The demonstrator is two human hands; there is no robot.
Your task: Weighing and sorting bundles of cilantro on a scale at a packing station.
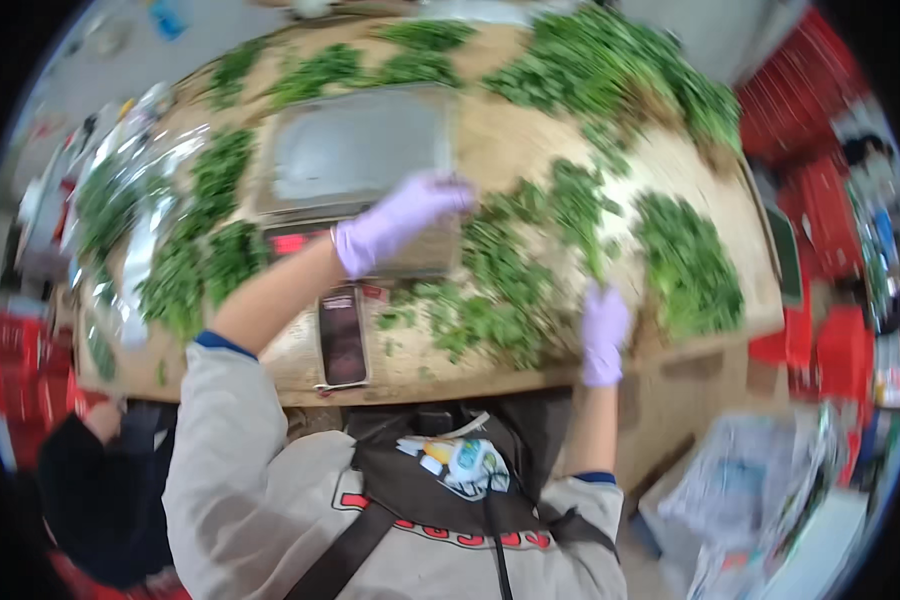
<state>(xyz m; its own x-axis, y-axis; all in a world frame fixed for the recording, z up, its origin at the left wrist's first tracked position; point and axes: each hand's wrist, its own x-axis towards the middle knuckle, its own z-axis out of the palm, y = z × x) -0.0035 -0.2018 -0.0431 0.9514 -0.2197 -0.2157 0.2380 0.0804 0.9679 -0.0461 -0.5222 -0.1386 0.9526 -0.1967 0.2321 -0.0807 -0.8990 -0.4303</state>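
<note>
My right hand [605, 332], in a purple glove, is closed round the stems of a small bunch of leafy green herbs [576, 200], whose leaves point away from me. Over the right side of a scale with a flat metal plate [360, 145] reaches my left hand [407, 217], gloved the same way. Its fingers are blurred, and I cannot make out whether anything is between them. A loose heap of herbs [505, 270] lies between my two hands. To the right of my right hand rests a thicker bunch of herbs [688, 265].
A phone [343, 337] lies near the table's front edge. A large pile of rooted herbs [610, 70] covers the far right. Bunches [215, 180] and clear plastic bags [150, 230] line the left side. Red crates [805, 90] stand at right; a person's dark sleeve [90, 500] shows lower left.
</note>
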